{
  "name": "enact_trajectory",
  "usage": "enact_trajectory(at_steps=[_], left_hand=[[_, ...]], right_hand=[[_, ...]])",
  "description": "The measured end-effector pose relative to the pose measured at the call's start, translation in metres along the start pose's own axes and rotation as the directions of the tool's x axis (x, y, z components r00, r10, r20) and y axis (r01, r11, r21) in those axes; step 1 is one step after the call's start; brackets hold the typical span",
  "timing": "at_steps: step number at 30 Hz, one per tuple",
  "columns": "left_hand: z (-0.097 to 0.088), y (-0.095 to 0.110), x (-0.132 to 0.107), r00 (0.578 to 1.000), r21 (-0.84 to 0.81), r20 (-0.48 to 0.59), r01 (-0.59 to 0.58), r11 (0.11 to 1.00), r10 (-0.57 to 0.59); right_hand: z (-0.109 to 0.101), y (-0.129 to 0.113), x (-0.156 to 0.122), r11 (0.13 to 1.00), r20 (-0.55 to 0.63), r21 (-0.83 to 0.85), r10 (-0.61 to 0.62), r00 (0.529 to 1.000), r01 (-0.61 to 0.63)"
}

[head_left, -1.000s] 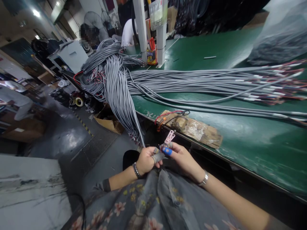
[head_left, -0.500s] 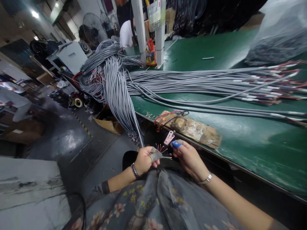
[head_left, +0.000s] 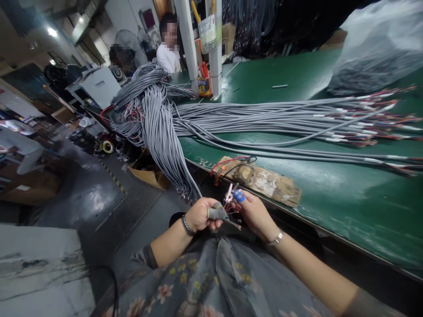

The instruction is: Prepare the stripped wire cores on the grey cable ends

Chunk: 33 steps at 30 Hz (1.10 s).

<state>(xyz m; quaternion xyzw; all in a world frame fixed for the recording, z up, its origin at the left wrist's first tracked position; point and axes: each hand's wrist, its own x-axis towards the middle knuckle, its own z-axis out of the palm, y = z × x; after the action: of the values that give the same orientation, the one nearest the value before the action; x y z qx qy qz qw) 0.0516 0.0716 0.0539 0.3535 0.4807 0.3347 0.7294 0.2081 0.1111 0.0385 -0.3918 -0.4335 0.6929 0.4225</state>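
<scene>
My left hand (head_left: 202, 215) is closed around the end of a grey cable (head_left: 194, 185), its fingers partly wrapped in grey tape. Thin coloured wires (head_left: 234, 223) with bare tips fan out from that grip towards the right. My right hand (head_left: 254, 213), blue tape on one finger, is pinched beside these wires. At its fingertips is a small pink clip (head_left: 228, 193), which it seems to hold; the contact is partly hidden. Some of the wires cross just below the clip. The cable runs up towards a large grey cable bundle (head_left: 161, 114) draped over the bench edge.
A worn wooden block (head_left: 264, 180) with red and black leads lies along the edge of the green bench (head_left: 257, 81). Long grey cables (head_left: 251, 116) stretch across it to a plastic bag (head_left: 373, 53). A co-worker (head_left: 169, 48) is behind a white post (head_left: 216, 53). A cardboard box (head_left: 148, 174) stands below.
My right hand has moved slightly left, closer to the wires in my left hand. The pink clip has turned more upright. The co-worker has raised their head, and the view has shifted a little.
</scene>
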Motion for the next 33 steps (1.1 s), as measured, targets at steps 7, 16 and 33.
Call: enact_trajectory(at_steps=[7,16,33], left_hand=[[-0.001,-0.001,0.009,0.999,-0.009,0.048,0.02,1.0,-0.02],[-0.003,-0.006,0.014,0.997,-0.005,0.073,0.023,1.0,-0.022],[0.018,-0.002,-0.015,0.982,0.031,-0.173,-0.077,0.997,0.082]], right_hand=[[0.006,0.004,0.004,0.99,0.055,0.121,0.068,0.996,-0.074],[0.011,0.006,0.006,0.948,0.028,0.291,0.126,0.992,-0.128],[0.009,-0.002,-0.005,0.942,0.055,0.307,0.123,0.991,-0.134]])
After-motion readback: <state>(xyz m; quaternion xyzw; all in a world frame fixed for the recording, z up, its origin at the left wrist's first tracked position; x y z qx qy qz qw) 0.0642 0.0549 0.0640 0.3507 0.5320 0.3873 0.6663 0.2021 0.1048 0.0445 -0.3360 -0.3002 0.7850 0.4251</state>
